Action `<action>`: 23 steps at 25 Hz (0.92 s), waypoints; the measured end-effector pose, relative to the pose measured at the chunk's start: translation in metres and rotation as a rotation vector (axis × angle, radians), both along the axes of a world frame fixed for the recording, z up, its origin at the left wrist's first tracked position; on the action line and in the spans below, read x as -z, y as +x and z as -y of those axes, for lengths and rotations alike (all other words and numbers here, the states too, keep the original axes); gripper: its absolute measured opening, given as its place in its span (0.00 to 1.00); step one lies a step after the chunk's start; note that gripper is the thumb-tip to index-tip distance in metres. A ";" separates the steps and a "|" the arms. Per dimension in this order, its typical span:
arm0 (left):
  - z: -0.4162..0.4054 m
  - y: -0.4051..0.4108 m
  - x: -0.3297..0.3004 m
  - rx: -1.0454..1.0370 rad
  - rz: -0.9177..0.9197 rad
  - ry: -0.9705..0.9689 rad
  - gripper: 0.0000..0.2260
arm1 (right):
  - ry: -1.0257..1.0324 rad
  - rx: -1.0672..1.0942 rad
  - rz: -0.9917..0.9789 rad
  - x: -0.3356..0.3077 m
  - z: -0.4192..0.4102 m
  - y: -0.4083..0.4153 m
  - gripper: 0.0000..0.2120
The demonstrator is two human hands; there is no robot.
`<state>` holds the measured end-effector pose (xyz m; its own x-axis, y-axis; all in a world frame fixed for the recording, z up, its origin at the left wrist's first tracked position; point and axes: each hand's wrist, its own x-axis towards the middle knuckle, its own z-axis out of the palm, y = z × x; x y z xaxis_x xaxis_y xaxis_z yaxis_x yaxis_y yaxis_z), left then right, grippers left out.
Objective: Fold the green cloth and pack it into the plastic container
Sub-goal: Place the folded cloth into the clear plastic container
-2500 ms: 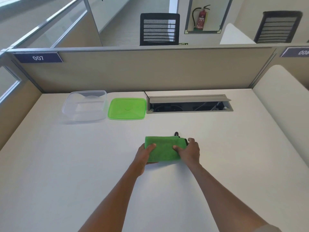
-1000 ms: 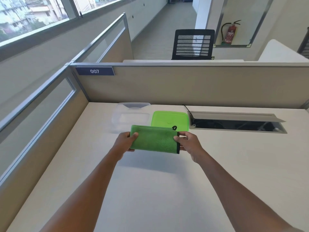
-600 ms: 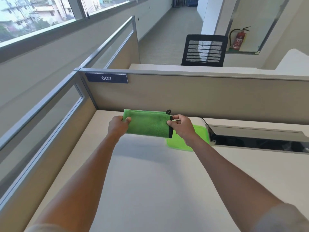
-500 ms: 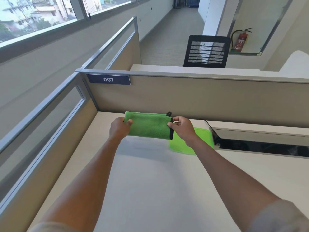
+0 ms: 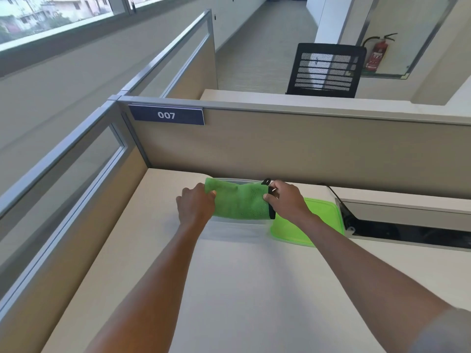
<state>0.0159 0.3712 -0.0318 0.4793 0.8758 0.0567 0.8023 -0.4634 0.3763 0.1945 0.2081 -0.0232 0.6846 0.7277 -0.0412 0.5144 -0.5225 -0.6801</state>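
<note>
The folded green cloth [image 5: 239,200], with a black edge and loop on its right end, is held between both hands over the clear plastic container [image 5: 234,229]. My left hand [image 5: 195,207] grips the cloth's left end. My right hand [image 5: 288,200] pinches the right end by the black edge. The cloth sags in the middle into the container's opening and hides most of it; only the near wall and a strip of the far rim show.
The green lid [image 5: 309,224] lies flat just right of the container, partly under my right wrist. An open cable tray [image 5: 407,225] is sunk in the desk at right. The partition [image 5: 305,149] stands close behind the container; a side partition [image 5: 76,200] runs along the left.
Both hands have carried the cloth from the desk's middle to the far left, then lowered it over the container. The camera view swung left and forward with them.
</note>
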 end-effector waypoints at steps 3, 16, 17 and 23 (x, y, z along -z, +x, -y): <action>0.006 0.003 0.001 0.035 -0.122 0.108 0.12 | -0.110 -0.051 0.133 0.002 -0.006 -0.004 0.13; 0.037 0.012 0.004 0.358 -0.031 0.040 0.13 | -0.120 -0.234 0.556 0.001 -0.023 -0.035 0.11; 0.035 0.011 0.009 0.363 -0.090 -0.012 0.15 | -0.131 -0.284 0.492 0.003 -0.024 -0.040 0.07; 0.023 0.010 0.026 0.453 -0.416 -0.105 0.23 | -0.515 -0.472 0.521 0.019 -0.030 -0.043 0.16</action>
<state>0.0256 0.3483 -0.0574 0.7676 0.5713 -0.2904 0.6242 -0.7693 0.1364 0.1513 0.2378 -0.0423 0.3397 0.9172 -0.2081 0.9345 -0.3542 -0.0354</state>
